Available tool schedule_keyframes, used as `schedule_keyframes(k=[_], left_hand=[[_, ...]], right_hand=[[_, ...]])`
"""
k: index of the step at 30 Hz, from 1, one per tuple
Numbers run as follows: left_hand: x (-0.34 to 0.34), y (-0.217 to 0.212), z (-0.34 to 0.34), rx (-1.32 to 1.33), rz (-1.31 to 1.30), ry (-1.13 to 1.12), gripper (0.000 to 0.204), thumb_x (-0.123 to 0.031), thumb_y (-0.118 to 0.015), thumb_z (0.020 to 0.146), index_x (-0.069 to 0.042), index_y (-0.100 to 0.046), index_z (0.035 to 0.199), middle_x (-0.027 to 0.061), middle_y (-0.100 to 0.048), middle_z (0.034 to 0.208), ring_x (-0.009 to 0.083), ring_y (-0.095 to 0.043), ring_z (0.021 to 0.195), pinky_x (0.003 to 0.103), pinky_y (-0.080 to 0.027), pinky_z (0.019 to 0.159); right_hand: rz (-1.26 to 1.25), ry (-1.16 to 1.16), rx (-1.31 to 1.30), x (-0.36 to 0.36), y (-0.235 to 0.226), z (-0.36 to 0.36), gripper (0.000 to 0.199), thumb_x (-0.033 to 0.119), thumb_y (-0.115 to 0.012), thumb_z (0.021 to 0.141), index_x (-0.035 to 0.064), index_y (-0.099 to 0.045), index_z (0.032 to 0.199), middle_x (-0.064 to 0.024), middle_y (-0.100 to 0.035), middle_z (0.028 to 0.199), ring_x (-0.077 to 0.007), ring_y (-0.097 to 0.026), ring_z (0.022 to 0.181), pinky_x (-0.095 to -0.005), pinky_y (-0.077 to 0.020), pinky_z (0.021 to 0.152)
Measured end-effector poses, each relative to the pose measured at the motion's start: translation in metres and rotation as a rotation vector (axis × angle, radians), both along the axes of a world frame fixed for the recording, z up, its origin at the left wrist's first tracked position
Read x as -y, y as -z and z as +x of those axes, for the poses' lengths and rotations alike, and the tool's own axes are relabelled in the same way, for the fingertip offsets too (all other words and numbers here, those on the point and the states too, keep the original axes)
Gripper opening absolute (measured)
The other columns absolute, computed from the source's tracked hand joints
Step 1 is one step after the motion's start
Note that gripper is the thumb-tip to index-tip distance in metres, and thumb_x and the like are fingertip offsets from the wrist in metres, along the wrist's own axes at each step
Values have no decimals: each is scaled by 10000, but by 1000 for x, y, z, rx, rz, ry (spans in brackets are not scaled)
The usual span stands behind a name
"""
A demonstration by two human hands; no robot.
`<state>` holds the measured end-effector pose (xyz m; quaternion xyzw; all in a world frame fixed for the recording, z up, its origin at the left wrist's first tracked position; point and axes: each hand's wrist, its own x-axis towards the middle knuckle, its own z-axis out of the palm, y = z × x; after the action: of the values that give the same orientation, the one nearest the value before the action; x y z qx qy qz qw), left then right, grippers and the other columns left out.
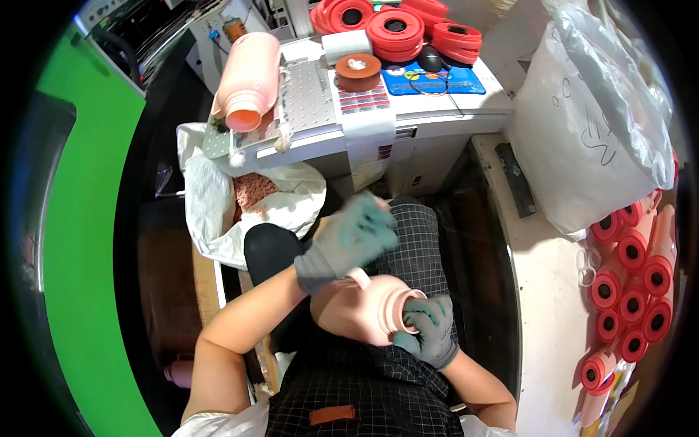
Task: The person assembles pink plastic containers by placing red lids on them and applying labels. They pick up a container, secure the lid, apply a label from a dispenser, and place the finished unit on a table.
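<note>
Across my lap lies a pink wide-mouthed plastic bottle (358, 309), tilted with its threaded neck to the right. My right hand (429, 329), in a grey glove with teal patches, grips the neck rim, some fingers inside the mouth. Above the bottle's body is my left hand (348, 240), gloved the same way and smeared by motion. Its fingers look bent, but whether they hold anything is unclear. A pale pink strip or loop (359, 277) shows between the left wrist and the bottle. Another pink bottle (251, 76) lies on the perforated metal plate (309, 91) at the far left.
A white sack (295, 191) with pinkish scraps stands left of my knees. Red-rimmed rolls (395, 33), a brown tape roll (357, 72) and a blue mat (437, 80) sit on the bench. At right stand a large white bag (582, 124) and several pink, red-capped bottles (632, 306).
</note>
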<state>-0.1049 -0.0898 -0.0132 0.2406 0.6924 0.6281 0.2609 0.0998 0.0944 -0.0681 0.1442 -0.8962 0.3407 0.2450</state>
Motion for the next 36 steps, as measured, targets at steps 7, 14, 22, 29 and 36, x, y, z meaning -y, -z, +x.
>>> schedule_keyframes(k=[7, 14, 22, 29, 36], left_hand=[[-7, 158, -185, -134, -495, -453, 821, -371, -866, 856, 101, -533, 1439, 233, -655, 1368, 298, -671, 1219, 383, -521, 1043], [-10, 54, -89, 289, 285, 4, 534, -178, -691, 949, 66, -607, 1417, 125, -671, 1373, 208, -593, 1290, 363, -431, 1138], [-9, 45, -67, -515, -235, -637, 585, -268, -804, 913, 11, -602, 1386, 178, -577, 1414, 312, -519, 1342, 446, -435, 1134], [-56, 14, -108, -1335, -475, -491, 326, -353, -833, 780, -151, -725, 1013, 26, -647, 1138, 310, -535, 1197, 554, -367, 1113], [-64, 22, -111, -1193, -440, -527, 247, -317, -836, 766, -146, -737, 914, 23, -659, 1017, 300, -580, 1098, 535, -393, 1058]], right_hand=[[-306, -38, 77, -29, -42, -19, 629, 542, -795, 843, 7, -674, 1151, -108, -678, 991, -240, -614, 722, -357, -486, 659], [-1027, 206, 322, -65, -21, -159, 760, 122, -753, 958, -22, -352, 1587, -174, -552, 1498, -87, -607, 937, -251, -517, 741], [-1323, -274, 732, -52, -2, -237, 458, 123, -698, 983, -24, -581, 1401, -67, -694, 1127, -128, -660, 953, -289, -567, 859], [-1245, -234, 575, -45, 13, -249, 459, 68, -706, 968, -20, -582, 1402, -60, -689, 1155, -105, -634, 1005, -257, -533, 894], [-1192, -174, 568, -42, 17, -250, 448, 55, -704, 959, -9, -589, 1387, -41, -680, 1116, -83, -620, 968, -247, -529, 867]])
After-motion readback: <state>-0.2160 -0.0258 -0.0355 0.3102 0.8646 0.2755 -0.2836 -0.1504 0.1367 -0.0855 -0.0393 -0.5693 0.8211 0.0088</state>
